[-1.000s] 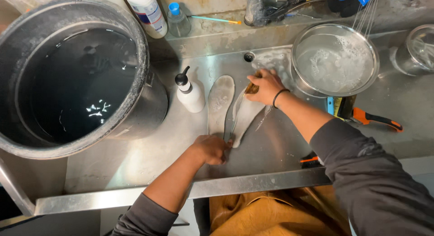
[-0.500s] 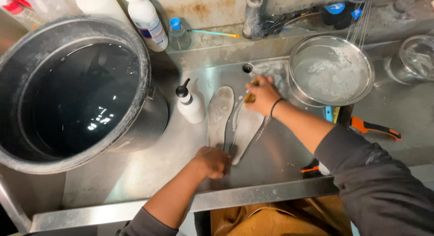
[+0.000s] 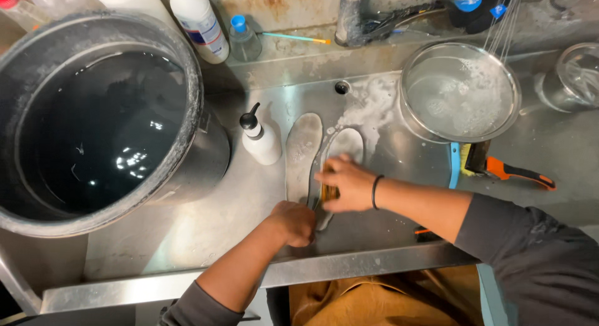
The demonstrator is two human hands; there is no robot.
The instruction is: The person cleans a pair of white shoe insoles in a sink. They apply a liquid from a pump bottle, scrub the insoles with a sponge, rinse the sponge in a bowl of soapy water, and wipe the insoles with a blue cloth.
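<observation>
Two grey shoe insoles lie side by side on the wet steel sink bed (image 3: 206,238). The left insole (image 3: 303,152) is free. On the right insole (image 3: 347,144), my right hand (image 3: 346,184) grips a small yellow-brown scrub brush (image 3: 329,192) and presses it onto the middle. My left hand (image 3: 294,222) is closed over that insole's near end, pinning it to the steel. Soap foam lies around the insole's far tip.
A large dark pot of water (image 3: 93,123) fills the left. A small white pump bottle (image 3: 259,139) stands beside the insoles. A steel bowl of soapy water (image 3: 460,92) sits right, under running water. An orange-handled tool (image 3: 508,170) lies right. Bottles line the back ledge.
My right hand has drawn the brush from the insole's far tip back toward me to its middle. My left hand stays on the near end.
</observation>
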